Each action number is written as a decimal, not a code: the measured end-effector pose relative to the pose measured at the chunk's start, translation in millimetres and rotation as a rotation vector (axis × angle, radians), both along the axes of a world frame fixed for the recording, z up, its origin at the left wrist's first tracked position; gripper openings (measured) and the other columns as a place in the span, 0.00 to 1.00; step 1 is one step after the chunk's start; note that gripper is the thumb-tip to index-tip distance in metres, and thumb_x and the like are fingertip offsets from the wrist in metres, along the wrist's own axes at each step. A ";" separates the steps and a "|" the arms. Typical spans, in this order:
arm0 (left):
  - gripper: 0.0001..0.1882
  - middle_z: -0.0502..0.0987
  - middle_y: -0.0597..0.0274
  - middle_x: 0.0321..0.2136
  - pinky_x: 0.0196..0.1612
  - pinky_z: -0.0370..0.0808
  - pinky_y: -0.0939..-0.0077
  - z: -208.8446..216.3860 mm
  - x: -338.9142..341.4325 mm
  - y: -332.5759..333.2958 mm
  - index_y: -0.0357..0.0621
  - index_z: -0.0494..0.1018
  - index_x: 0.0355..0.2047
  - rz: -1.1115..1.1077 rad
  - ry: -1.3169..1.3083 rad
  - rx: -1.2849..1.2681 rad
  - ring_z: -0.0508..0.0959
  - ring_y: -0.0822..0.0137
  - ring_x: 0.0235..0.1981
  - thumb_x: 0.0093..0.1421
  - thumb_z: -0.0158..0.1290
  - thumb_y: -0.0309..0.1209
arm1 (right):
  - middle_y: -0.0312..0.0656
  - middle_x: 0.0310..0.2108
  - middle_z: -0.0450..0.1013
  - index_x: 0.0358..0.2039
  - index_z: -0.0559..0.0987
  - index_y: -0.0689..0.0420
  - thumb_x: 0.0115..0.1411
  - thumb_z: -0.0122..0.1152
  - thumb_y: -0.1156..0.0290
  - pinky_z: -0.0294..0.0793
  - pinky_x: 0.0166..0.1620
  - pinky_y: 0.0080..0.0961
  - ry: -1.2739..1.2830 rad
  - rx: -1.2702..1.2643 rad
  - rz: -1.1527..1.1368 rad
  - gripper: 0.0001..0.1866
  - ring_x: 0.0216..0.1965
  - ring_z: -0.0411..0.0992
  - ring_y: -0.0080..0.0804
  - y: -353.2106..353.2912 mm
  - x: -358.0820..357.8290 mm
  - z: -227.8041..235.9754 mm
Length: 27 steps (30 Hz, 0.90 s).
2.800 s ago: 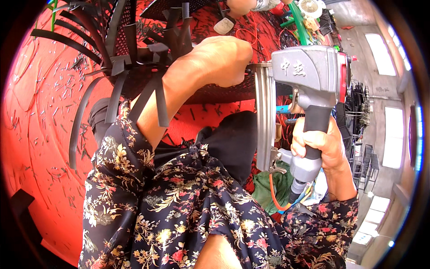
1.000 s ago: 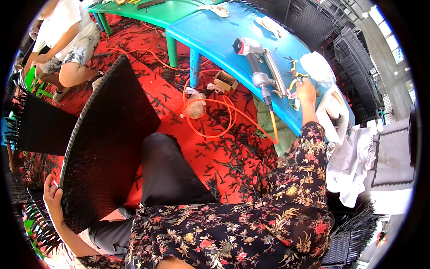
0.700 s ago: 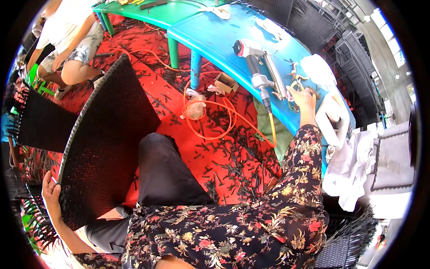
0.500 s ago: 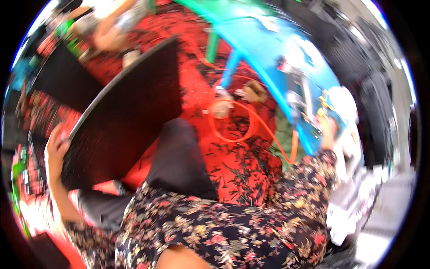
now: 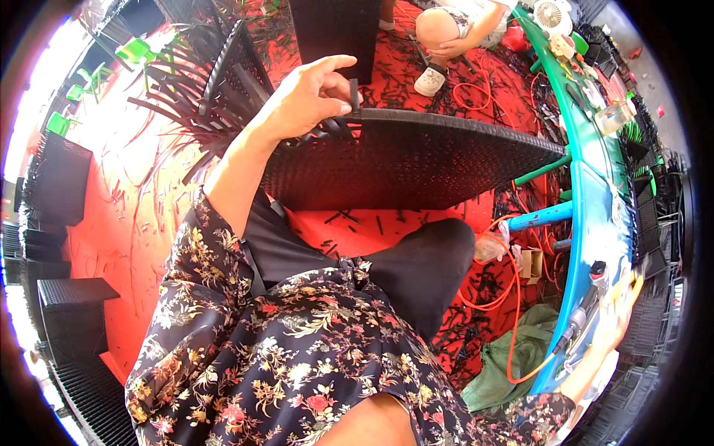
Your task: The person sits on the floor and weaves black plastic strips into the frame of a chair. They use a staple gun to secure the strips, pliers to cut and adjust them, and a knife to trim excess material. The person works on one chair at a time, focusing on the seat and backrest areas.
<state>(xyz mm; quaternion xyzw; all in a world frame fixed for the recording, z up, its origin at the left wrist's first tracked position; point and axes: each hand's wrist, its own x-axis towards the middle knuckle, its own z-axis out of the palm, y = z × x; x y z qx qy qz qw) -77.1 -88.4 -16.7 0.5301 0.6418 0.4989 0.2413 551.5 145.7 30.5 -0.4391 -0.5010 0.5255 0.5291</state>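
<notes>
Across my lap leans a black woven wicker panel (image 5: pixel 401 160), its rounded far edge upright and its lower side toward the red floor. At the panel's top left corner, my left hand (image 5: pixel 309 100) is closed, its curled fingers and thumb around a short flat black strip (image 5: pixel 355 95) that stands up from the edge. Off to the right, my right hand (image 5: pixel 616 316) is spread over the blue table, fingers apart, with nothing seen in it. Beside that hand lies a grey air tool (image 5: pixel 574 325) joined to an orange hose (image 5: pixel 513 327).
Loose black strips (image 5: pixel 197 89) fan out beyond my left arm. A green table (image 5: pixel 569 111) joins the blue table (image 5: pixel 584 223). Another person's hand (image 5: pixel 450 49) rests near a knee. A green sack (image 5: pixel 513 360) and small box (image 5: pixel 531 265) lie below the table.
My view has swung, so the panel now lies across in front of me. My left hand has gone from the panel's side edge to the strip at its corner. My right hand stays over the blue table.
</notes>
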 end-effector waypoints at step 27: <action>0.05 0.77 0.65 0.23 0.28 0.69 0.84 11.0 67.3 20.6 0.37 0.77 0.32 0.092 0.187 0.192 0.74 0.79 0.24 0.56 0.52 0.24 | 0.47 0.42 0.73 0.49 0.69 0.62 0.33 0.68 0.73 0.71 0.50 0.28 -0.909 0.865 1.072 0.37 0.45 0.73 0.36 -28.3 -350.0 28.4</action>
